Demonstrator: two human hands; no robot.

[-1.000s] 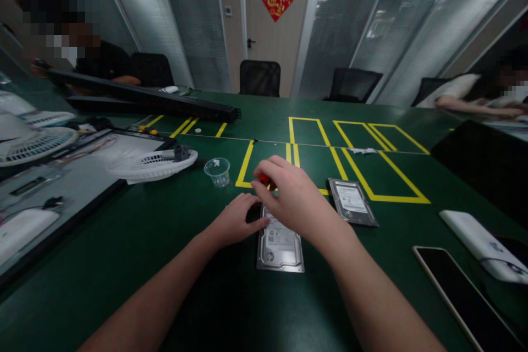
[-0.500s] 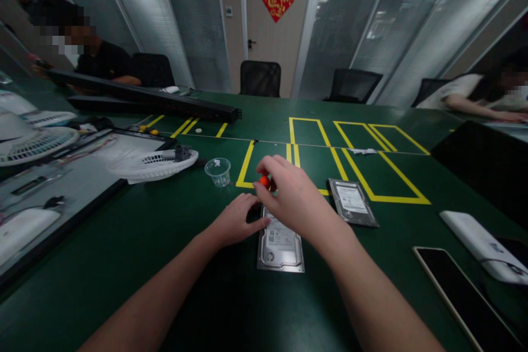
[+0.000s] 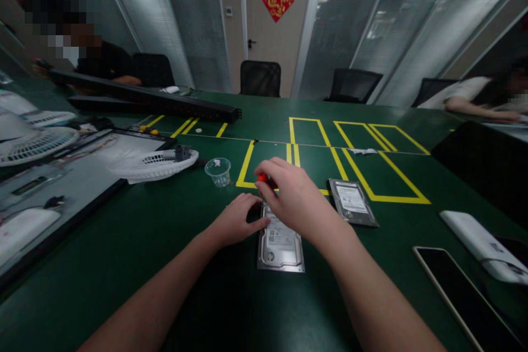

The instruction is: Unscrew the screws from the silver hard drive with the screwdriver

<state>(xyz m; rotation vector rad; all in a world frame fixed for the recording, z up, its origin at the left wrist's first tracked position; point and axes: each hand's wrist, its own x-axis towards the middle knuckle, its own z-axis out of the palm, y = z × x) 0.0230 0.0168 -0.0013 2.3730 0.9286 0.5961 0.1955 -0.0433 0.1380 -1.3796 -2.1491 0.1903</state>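
Note:
A hard drive (image 3: 282, 250) lies flat, label up, on the green table in front of me. My left hand (image 3: 240, 220) grips its upper left edge, with the thumb resting on the label. In my right hand (image 3: 289, 190), over the drive's far end, is a screwdriver (image 3: 263, 177) with an orange and black handle, pinched between thumb and fingers. Its tip points down near the drive's far left corner, and the contact point is hard to make out. A second hard drive (image 3: 352, 202) lies to the right. Left of my hands stands a clear plastic cup (image 3: 218, 171).
Yellow tape rectangles (image 3: 400, 199) mark the table beyond my hands. A phone (image 3: 457, 291) and a white power bank (image 3: 482, 245) lie at right. Disassembled fan guards (image 3: 169, 165) and a flat panel (image 3: 94, 176) fill the left. Two people sit across the table.
My right hand has turned slightly at the fingers, and the orange handle has shifted a little up and left. My left hand and the hard drive have stayed in place.

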